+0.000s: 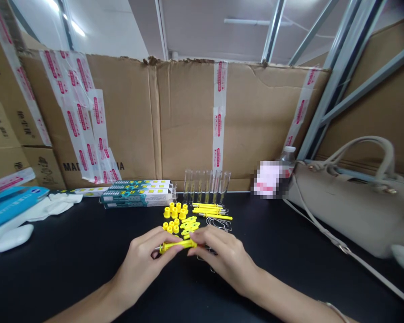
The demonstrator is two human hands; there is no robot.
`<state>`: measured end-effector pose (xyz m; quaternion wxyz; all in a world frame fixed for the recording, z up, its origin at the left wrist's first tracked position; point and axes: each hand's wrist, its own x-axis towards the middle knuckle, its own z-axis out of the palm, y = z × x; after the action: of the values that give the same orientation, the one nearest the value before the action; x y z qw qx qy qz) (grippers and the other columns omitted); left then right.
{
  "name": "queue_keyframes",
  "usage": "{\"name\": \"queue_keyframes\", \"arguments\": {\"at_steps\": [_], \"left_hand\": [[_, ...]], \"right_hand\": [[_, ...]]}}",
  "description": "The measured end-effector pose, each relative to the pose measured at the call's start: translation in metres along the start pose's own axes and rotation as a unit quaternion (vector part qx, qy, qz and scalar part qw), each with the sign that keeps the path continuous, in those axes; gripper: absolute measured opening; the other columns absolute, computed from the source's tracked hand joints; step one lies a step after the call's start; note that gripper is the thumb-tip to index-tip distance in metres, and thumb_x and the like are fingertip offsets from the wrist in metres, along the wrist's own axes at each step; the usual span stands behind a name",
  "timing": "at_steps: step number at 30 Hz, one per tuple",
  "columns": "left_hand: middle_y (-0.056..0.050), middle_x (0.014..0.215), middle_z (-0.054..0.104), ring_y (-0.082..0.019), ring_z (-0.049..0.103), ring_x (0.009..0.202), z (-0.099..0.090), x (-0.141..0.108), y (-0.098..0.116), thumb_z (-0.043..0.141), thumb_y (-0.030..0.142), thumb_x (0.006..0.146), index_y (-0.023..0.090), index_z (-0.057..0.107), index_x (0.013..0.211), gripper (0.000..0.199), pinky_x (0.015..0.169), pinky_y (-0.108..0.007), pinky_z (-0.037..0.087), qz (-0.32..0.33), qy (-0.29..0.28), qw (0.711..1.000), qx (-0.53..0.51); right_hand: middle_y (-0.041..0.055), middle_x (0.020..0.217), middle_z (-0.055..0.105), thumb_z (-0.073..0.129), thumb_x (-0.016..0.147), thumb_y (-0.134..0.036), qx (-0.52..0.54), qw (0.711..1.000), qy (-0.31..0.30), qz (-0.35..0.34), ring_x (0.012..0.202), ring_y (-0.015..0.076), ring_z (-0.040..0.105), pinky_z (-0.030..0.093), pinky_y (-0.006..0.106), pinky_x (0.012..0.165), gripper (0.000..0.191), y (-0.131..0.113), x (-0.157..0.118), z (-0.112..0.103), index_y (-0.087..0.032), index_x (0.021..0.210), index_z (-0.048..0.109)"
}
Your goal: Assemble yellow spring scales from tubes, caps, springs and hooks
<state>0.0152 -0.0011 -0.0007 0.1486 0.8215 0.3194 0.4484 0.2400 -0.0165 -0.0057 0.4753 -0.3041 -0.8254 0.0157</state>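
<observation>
Low over the black table, both hands meet on a yellow plastic rod (pixel 175 245) with a metal tip at its left end. My left hand (pixel 148 253) pinches the rod near that tip. At the other end, my right hand (pixel 222 255) closes its fingers round a yellow end piece, partly hidden. Just beyond lie flat yellow plastic pieces (pixel 190 226), small yellow caps (pixel 171 226) and larger flanged yellow caps (pixel 175 210). Bent metal wire hooks (pixel 218 223) lie past my right hand, some partly covered by it. Further back are yellow rods with metal ends (pixel 208 210).
Several clear tubes (pixel 207 186) stand upright at the back, beside stacked printed boxes (pixel 138 195). At right sit a handbag (pixel 353 202) and a bottle (pixel 288 157). A blue packet (pixel 20 202), white tissues (pixel 57 206) and a white mouse-like object (pixel 14 237) lie left. Cardboard (pixel 188 125) walls the back.
</observation>
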Motion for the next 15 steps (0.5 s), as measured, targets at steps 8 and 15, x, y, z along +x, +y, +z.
{"name": "queue_keyframes", "arguments": {"at_steps": [8, 15], "left_hand": [[0.007, 0.088, 0.073, -0.01, 0.069, 0.066, 0.003, -0.003, 0.002, 0.062, 0.026, 0.097, 0.028, 0.067, 0.099, 0.006, 0.059, -0.015, 0.051, -0.051, -0.049, 0.997, -0.018], [0.001, 0.11, 0.069, -0.018, 0.069, 0.102, -0.003, -0.001, 0.006, 0.044, 0.035, 0.104, 0.03, 0.061, 0.115, 0.021, 0.09, -0.028, 0.052, -0.091, -0.057, 0.994, 0.017]], "right_hand": [[0.0042, 0.082, 0.072, 0.067, 0.092, -0.048, 0.026, 0.999, 0.016, 0.039, 0.073, 0.0173, 0.071, 0.058, 0.025, 0.068, 0.031, -0.01, 0.002, 0.009, -0.017, 0.095, 0.064], [0.0068, 0.1, 0.076, 0.072, 0.089, -0.045, 0.032, 0.999, -0.037, -0.015, 0.089, 0.0203, 0.067, 0.056, 0.031, 0.081, 0.041, -0.004, 0.009, -0.01, -0.018, 0.119, 0.064]]}}
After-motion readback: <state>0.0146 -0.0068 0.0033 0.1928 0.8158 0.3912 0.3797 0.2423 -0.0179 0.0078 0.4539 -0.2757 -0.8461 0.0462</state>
